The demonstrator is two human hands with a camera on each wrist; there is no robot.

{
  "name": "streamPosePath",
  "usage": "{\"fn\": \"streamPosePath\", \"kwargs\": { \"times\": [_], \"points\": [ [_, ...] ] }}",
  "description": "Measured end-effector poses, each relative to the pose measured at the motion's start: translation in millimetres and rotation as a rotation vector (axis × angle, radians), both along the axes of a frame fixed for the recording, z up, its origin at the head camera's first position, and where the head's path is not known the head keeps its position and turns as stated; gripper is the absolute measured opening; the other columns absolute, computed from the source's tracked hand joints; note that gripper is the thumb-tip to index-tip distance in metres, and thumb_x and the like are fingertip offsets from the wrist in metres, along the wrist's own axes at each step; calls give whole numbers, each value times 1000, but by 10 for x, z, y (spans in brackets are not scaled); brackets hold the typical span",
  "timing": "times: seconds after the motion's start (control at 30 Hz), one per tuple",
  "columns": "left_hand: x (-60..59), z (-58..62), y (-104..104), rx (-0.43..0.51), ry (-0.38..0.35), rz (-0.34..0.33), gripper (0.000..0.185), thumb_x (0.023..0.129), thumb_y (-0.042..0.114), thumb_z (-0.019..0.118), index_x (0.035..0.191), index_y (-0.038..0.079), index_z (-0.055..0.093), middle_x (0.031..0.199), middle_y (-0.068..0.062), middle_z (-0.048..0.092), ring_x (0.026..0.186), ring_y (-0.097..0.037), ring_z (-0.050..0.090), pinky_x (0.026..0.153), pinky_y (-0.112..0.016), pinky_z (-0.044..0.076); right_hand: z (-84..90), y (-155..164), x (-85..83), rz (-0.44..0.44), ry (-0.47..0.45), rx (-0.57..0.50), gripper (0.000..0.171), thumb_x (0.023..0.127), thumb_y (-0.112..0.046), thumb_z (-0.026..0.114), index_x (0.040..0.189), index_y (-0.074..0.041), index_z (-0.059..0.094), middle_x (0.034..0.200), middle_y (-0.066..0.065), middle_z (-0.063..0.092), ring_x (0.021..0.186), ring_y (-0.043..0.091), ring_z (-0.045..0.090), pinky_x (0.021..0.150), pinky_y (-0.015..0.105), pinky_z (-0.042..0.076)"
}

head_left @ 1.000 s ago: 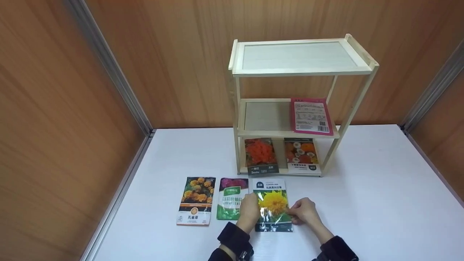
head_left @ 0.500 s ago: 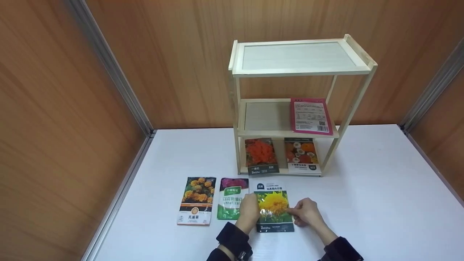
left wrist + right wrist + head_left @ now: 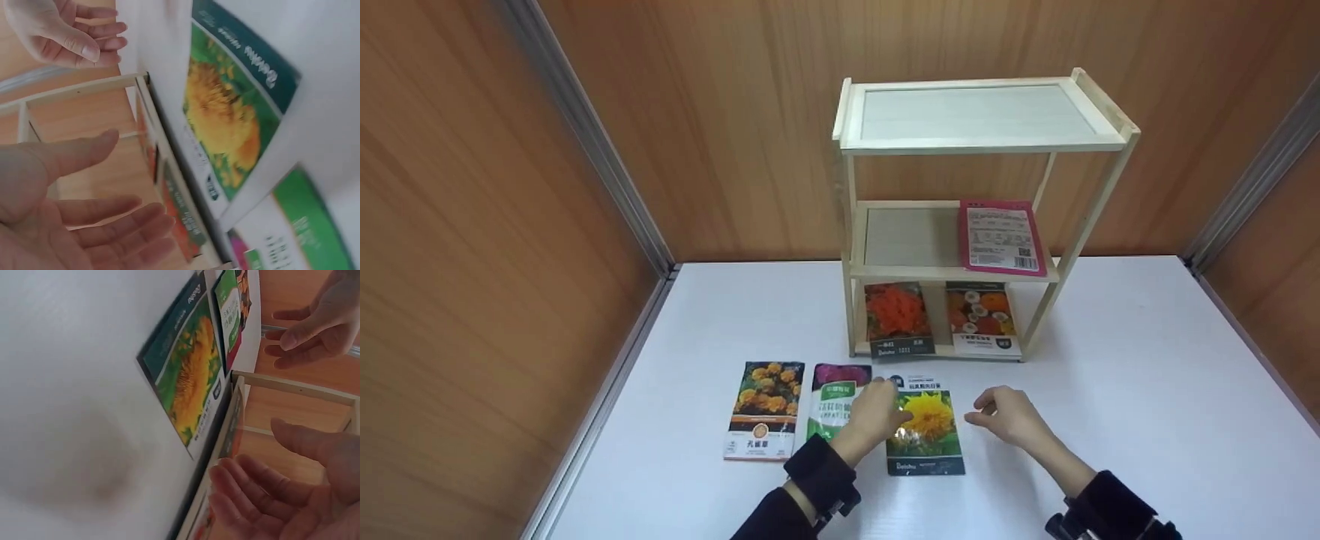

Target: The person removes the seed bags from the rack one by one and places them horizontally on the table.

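Three packets lined up on the white worktop (image 3: pixel 1110 390), three more already on the wooden shelf (image 3: pixel 986 142); so roughly half put away, to judge by the layout.

Far left on the worktop: marigold packet (image 3: pixel 761 409), orange blooms, print too small to read. Next: green-and-purple packet (image 3: pixel 834 405), white Chinese characters, not legible. Then left hand (image 3: pixel 872 411), fingers relaxed and straight, gripping nothing, hovering at the left edge of the yellow-flower packet (image 3: pixel 926 433), lying flat on the near worktop; "Beishu" readable along its dark green bottom band in the wrist views. Right hand (image 3: pixel 1011 415) just right of it, fingers loosely open, apart from the packet.

Bottom shelf: orange-flower packet (image 3: pixel 897 319) and mixed-flower packet (image 3: pixel 982 319). Middle shelf, right: pink packet (image 3: pixel 1001 236), back side showing, QR code, text unreadable.
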State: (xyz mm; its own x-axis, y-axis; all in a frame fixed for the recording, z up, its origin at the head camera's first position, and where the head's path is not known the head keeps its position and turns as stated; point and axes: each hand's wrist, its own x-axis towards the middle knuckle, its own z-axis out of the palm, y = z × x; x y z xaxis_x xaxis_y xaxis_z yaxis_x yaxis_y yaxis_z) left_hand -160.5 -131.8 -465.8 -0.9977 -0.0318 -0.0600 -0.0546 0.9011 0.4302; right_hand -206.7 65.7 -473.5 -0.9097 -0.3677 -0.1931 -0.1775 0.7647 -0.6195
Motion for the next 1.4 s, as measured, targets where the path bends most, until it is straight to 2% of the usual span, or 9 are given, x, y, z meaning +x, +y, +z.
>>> {"fn": "streamPosePath", "kwargs": {
  "times": [0.13,0.27,0.4,0.6,0.67,0.87,1.03,1.27,1.4],
  "points": [
    [-36,281,-5,3,-38,-68,44,73,26,73,101,-4,59,97,-16,57,85,-24,56,72,-32,48,274,31,-14,75,50,45,35,77,-18,68,100,6,60,93,18,59,81,28,57,67,38,50],
    [-95,572,3,0,-91,-127,61,75,31,71,119,-5,50,123,-22,47,112,-31,46,91,-38,40,577,61,-41,118,85,76,44,77,-20,69,109,7,56,105,25,56,92,36,55,70,41,50],
    [-189,844,35,10,-126,-171,64,76,31,70,125,-2,46,127,-17,46,117,-28,42,94,-36,37,899,111,-116,154,98,76,49,78,-23,68,112,8,53,107,27,54,94,38,54,68,40,51],
    [-417,1295,105,98,-90,-209,60,77,26,69,126,2,44,122,-12,50,109,-22,48,90,-31,40,1409,192,-363,176,170,58,52,80,-24,66,113,13,50,107,31,52,91,40,54,68,42,50],
    [-512,1433,130,125,-76,-222,51,77,24,69,118,1,50,112,-11,55,95,-20,53,79,-27,44,1556,196,-451,144,191,70,54,81,-25,65,115,13,47,110,32,49,93,41,52,71,44,49],
    [-796,1733,270,153,-118,-129,41,77,28,69,104,0,53,93,-6,55,72,-15,47,57,-23,36,1827,113,-712,24,220,104,60,81,-22,64,121,15,38,115,34,45,98,43,48,78,52,44],
    [-1006,1827,395,211,-76,-69,39,77,26,69,106,3,56,95,-4,59,75,-13,51,62,-23,41,1896,46,-958,-32,200,67,57,81,-18,62,120,16,38,114,34,46,101,46,47,83,54,40],
    [-1248,1789,492,381,40,-6,29,77,18,67,100,1,59,90,-4,61,73,-13,53,65,-24,44,1845,0,-1281,-58,109,-169,52,82,-19,60,119,14,44,115,33,48,103,43,48,89,50,37],
    [-1679,1426,556,406,126,66,28,74,22,66,95,5,57,87,-2,59,72,-14,52,63,-24,44,1769,-3,-1371,-118,134,-192,49,80,-18,59,112,18,48,108,35,51,96,41,51,85,47,41]
  ]
}}
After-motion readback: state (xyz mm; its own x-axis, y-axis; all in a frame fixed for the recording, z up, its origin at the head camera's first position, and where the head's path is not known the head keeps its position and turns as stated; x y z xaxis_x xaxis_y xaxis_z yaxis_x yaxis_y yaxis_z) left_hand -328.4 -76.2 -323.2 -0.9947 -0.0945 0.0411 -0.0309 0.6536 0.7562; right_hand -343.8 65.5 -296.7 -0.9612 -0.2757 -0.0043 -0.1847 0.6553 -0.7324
